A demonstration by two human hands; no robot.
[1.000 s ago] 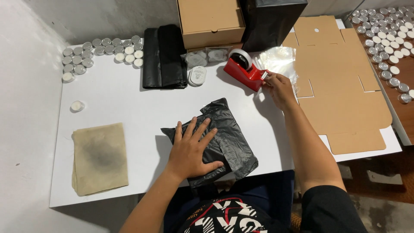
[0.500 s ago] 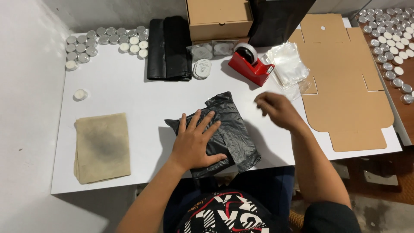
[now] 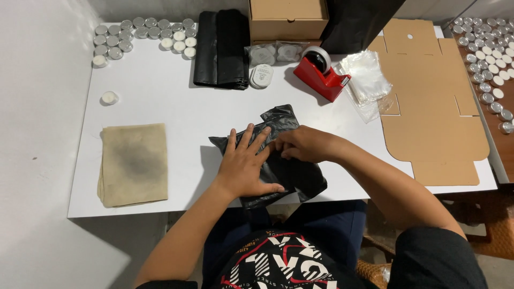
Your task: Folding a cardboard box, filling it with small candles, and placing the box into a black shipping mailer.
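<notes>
Scanning left to right: stained tan cloth [image 3: 134, 163] lies flat at the counter [image 3: 160, 101] left edge, one loose tealight [image 3: 109, 97] above it, a cluster of tealights [image 3: 142, 36] at the far corner. Stack of folded black bags [image 3: 221, 48] mid-back, cardboard box [image 3: 288, 18] beside it, red tape dispenser [image 3: 321, 77] next, then clear plastic bags [image 3: 368, 80] and a flat cardboard blank [image 3: 431, 101] on the right.

Black plastic parcel [image 3: 289, 168] sits at the near edge, centre. Left hand [image 3: 243, 166] is spread flat, palm down, pinning its left half. Right hand [image 3: 305, 145] rests on the top, fingers curled and pinching at the film near the fold; both hands touching it, close together.

Handling guess: thin film, soft, slippery, crinkly, light. Looks like something small inside. Best held by pressing flat and gripping the folded edge, not the loose corners.
</notes>
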